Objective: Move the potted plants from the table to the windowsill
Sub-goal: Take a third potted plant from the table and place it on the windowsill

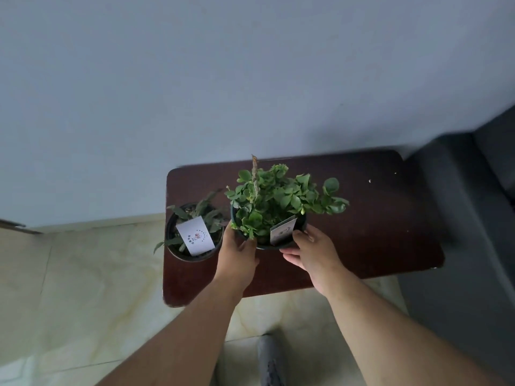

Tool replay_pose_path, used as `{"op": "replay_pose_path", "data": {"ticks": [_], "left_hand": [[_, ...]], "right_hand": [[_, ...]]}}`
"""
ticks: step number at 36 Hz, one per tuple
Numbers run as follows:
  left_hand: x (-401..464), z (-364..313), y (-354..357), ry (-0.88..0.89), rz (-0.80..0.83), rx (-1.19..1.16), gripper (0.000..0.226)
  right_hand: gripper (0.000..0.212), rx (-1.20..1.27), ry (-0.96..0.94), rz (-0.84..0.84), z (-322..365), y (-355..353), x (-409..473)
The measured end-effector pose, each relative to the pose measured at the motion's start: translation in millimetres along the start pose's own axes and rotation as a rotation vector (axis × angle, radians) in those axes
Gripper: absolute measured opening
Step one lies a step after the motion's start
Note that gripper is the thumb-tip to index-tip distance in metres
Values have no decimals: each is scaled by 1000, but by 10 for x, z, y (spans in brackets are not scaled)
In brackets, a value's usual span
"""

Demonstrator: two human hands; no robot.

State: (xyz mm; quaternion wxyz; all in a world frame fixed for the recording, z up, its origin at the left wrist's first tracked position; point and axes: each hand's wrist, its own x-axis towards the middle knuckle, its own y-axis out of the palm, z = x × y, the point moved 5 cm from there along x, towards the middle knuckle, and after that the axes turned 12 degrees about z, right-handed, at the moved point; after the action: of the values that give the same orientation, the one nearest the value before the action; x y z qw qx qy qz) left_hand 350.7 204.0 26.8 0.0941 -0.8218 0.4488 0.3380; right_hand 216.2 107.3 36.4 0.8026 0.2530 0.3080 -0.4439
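Observation:
A bushy green plant [278, 199] in a dark round pot with a white tag stands on the dark brown table [376, 218]. My left hand [238, 252] grips the pot's left side and my right hand [312, 252] grips its right front side. A second dark pot with a sparser, long-leaved plant [195, 229] and a white card sits at the table's left edge, just left of my left hand. No windowsill is in view.
The small table stands against a pale blue-grey wall [223, 79]. A dark grey sofa or seat [473, 218] sits to its right. Cream tiled floor [83, 288] lies to the left and in front.

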Motion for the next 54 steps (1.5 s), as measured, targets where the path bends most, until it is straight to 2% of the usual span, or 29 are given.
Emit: {"op": "replay_pose_path", "data": {"ticks": [6, 10, 13, 18, 20, 22, 25, 29, 33, 37, 47, 54], "left_hand": [[-58, -37, 43, 38, 2, -14, 29], [-248, -113, 114, 55, 38, -14, 41], [-518, -236, 130, 83, 72, 16, 36], [-1162, -591, 82, 186, 100, 46, 36], [-1483, -768, 28, 260, 111, 22, 27], [-1726, -894, -16, 320, 108, -9, 28], [-2118, -1055, -146, 407, 13, -87, 33], [-2585, -1288, -383, 531, -85, -174, 33], [-3047, -1489, -724, 653, -179, -242, 37], [-3465, -1563, -1210, 705, -312, -234, 38], [-4706, -1209, -2643, 830, -684, -349, 35], [-5630, -635, -3642, 883, -889, -448, 40]], "right_hand": [[24, -14, -16, -19, 30, -47, -97], [24, 9, -21, -31, 71, -95, -316], [27, 2, -40, -50, 201, -85, -636], [21, -192, -168, -90, 542, 7, -1269], [27, -265, -240, -95, 751, 150, -1574], [35, -283, -304, -82, 913, 284, -1784], [20, -303, -409, 12, 1170, 532, -2138], [16, -356, -484, 154, 1371, 965, -2499], [35, -404, -530, 300, 1512, 1503, -2810], [26, -489, -580, 455, 1534, 2128, -3030], [26, -556, -617, 826, 873, 3908, -3716], [39, -628, -565, 1042, 61, 5091, -4276]]}}
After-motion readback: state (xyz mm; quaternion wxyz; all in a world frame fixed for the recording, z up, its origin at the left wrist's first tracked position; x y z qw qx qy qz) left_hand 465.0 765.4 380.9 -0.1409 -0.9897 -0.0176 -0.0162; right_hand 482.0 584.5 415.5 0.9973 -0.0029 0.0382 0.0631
